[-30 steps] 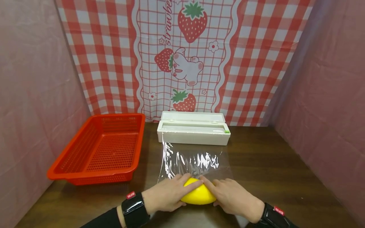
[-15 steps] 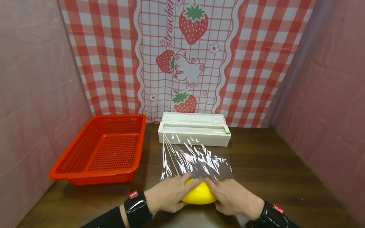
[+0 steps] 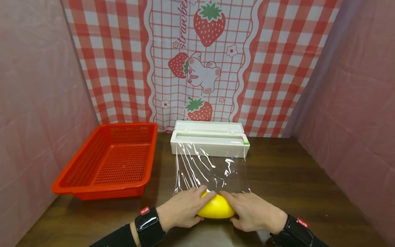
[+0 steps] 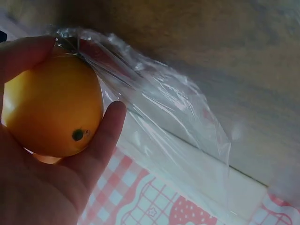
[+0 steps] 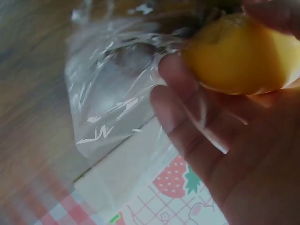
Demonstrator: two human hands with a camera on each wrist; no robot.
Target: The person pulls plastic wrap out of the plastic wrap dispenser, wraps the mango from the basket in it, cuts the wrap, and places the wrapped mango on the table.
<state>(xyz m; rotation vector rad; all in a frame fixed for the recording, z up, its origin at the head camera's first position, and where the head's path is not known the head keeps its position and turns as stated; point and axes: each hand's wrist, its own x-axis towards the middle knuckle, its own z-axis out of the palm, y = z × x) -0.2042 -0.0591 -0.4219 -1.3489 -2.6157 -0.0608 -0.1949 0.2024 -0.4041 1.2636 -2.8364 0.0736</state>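
In the head view, the left hand [image 3: 186,207] and right hand [image 3: 256,211] hold a yellow fruit [image 3: 216,207] at bottom centre; plastic wrap [image 3: 213,171] runs down to them from a white box [image 3: 211,150] below mid-frame. Left wrist view: the left hand curls round the fruit, frame left. Right wrist view: the right hand holds it, upper right.

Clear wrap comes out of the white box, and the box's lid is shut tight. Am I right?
Not quite: the lid is open, raised at the back of the white box, as the head view shows. Clear wrap does come out of the box.
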